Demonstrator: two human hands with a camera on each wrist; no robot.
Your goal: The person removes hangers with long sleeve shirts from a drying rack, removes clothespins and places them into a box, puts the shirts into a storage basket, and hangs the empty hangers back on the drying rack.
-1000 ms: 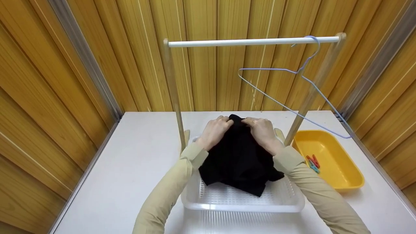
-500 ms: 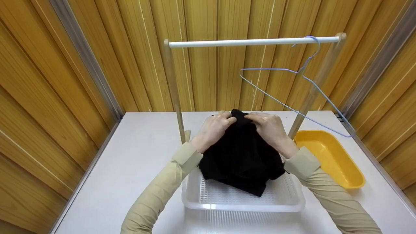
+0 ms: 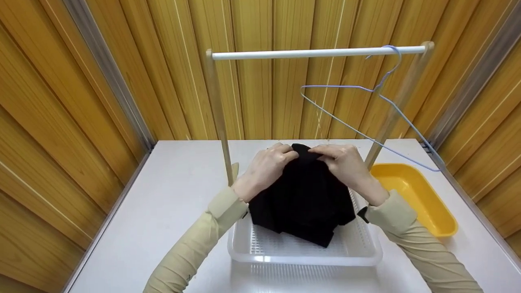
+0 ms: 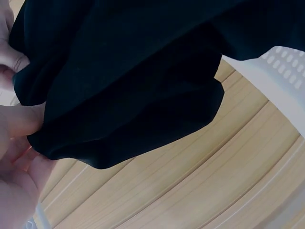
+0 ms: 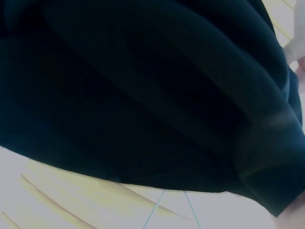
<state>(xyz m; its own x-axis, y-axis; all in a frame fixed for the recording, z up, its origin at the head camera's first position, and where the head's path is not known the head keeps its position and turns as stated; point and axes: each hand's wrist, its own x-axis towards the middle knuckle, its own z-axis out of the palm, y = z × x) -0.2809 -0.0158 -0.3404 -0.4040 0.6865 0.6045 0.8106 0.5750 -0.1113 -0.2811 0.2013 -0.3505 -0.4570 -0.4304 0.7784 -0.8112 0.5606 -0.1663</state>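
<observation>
A black cloth garment (image 3: 303,199) hangs in folds from both hands, its lower part over a white slotted basket (image 3: 305,259) in the head view. My left hand (image 3: 264,169) pinches its upper edge from the left, thumb and fingers on the fabric; in the left wrist view the pinched dark cloth (image 4: 124,95) shows close up. On the right, my right hand (image 3: 346,167) pinches the same edge a short way apart. Dark fabric (image 5: 143,105) fills most of the right wrist view. The kind of garment cannot be made out.
Behind the basket stands a rack with a white bar (image 3: 301,53) and wooden posts. A thin bluish wire hanger (image 3: 346,124) hangs at the bar's right. A yellow tub (image 3: 431,203) sits right of the basket, partly behind the right forearm. Wood-patterned walls enclose the white table (image 3: 163,195).
My right hand has shifted to the right, and both forearms have spread outward. The garment's top edge rose slightly, then came down again. The right sleeve now covers the clothespins in the yellow tub.
</observation>
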